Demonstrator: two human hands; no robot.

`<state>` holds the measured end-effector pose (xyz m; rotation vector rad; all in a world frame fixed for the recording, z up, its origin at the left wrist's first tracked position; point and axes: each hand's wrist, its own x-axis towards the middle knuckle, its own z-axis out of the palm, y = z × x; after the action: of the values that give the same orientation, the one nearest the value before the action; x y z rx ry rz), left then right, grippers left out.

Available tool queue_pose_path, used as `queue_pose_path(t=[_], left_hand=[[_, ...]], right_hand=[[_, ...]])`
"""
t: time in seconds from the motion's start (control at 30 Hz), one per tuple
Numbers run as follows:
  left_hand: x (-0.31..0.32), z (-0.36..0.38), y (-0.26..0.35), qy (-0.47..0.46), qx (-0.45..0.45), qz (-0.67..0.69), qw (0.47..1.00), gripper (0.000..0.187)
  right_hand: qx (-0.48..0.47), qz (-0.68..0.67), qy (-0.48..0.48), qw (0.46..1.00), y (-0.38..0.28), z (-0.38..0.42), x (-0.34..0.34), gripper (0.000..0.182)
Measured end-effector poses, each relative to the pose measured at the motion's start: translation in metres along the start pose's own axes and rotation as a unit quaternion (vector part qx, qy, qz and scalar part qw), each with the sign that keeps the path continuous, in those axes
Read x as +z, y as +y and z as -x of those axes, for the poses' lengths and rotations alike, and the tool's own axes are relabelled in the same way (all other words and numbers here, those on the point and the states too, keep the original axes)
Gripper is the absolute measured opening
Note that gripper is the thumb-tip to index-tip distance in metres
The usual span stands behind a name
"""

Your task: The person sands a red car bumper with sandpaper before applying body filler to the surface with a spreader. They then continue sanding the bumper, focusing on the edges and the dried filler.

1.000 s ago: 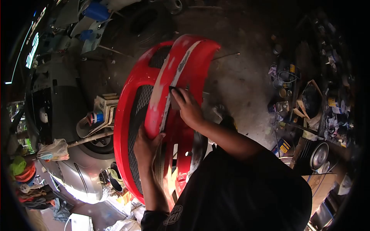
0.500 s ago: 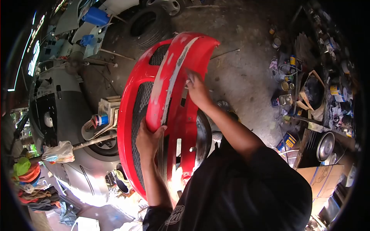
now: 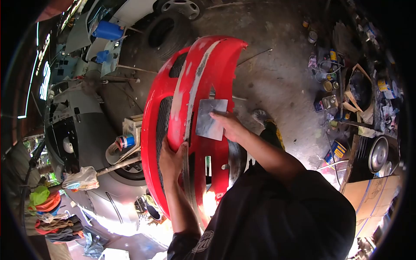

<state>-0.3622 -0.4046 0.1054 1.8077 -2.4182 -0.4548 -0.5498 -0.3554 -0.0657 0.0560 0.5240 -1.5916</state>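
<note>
A red car bumper [image 3: 161, 121] stands on end in front of me, a grey strip of filler and dull sanded patches running along its ridge. My left hand [image 3: 171, 158] grips the bumper around the edge of its mesh opening, fingers on the mesh side and thumb on the ridge. In my right hand [image 3: 232, 125] is a flat grey rectangular sheet [image 3: 211, 108] with pale smudges, pinched by its right edge with the thumb on top. The sheet overlaps the bumper's right part in this view; the fingers beneath it are hidden.
Tyres [image 3: 168, 34] lie beyond the bumper. To the left are a grey car [image 3: 89, 130] and a stand with a blue can [image 3: 125, 141]. On the right, cans [image 3: 328, 86], a cardboard sheet [image 3: 376, 199] and cluttered shelves line the concrete floor [image 3: 281, 82].
My right hand has moved down and toward me from the bumper's face, and the grey sheet now shows flat. The left hand keeps its grip. The whole view has shifted slightly.
</note>
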Motion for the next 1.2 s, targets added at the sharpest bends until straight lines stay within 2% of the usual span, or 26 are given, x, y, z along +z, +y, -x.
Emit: queue_pose_path(t=[0.13, 0.23, 0.27, 0.37, 0.5, 0.87, 0.97, 1.1, 1.2], left_hand=[[0.007, -0.001, -0.011, 0.026, 0.029, -0.029, 0.999, 0.08], [0.009, -0.001, -0.008, 0.031, 0.031, -0.041, 0.998, 0.078], [0.01, -0.002, -0.008, 0.034, 0.034, -0.048, 0.998, 0.078], [0.011, -0.003, -0.01, 0.033, 0.037, -0.047, 0.998, 0.077], [0.011, -0.002, -0.009, 0.025, 0.008, -0.044, 0.999, 0.075], [0.01, -0.003, -0.009, 0.024, 0.012, -0.039, 0.999, 0.074], [0.008, -0.001, -0.006, 0.011, -0.005, -0.038, 0.999, 0.075], [0.009, -0.001, -0.007, 0.037, 0.019, -0.042, 0.998, 0.078], [0.007, 0.0, -0.004, 0.023, -0.003, -0.039, 0.999, 0.08]], right_hand=[[-0.002, -0.101, -0.012, 0.995, -0.007, -0.028, -0.003, 0.026], [-0.017, -0.149, 0.023, 0.988, -0.004, -0.03, 0.013, 0.025], [-0.039, -0.127, 0.052, 0.99, 0.005, -0.035, 0.016, 0.024], [-0.072, -0.16, 0.046, 0.983, 0.014, -0.036, 0.023, 0.023], [-0.057, -0.161, 0.056, 0.984, 0.01, -0.044, 0.024, 0.021], [-0.088, -0.155, 0.052, 0.983, 0.006, -0.04, 0.029, 0.021], [-0.071, -0.164, 0.063, 0.982, 0.005, -0.055, 0.027, 0.022], [-0.1, -0.14, 0.062, 0.983, 0.007, -0.042, 0.031, 0.022], [-0.112, -0.131, 0.078, 0.982, 0.006, -0.051, 0.028, 0.022]])
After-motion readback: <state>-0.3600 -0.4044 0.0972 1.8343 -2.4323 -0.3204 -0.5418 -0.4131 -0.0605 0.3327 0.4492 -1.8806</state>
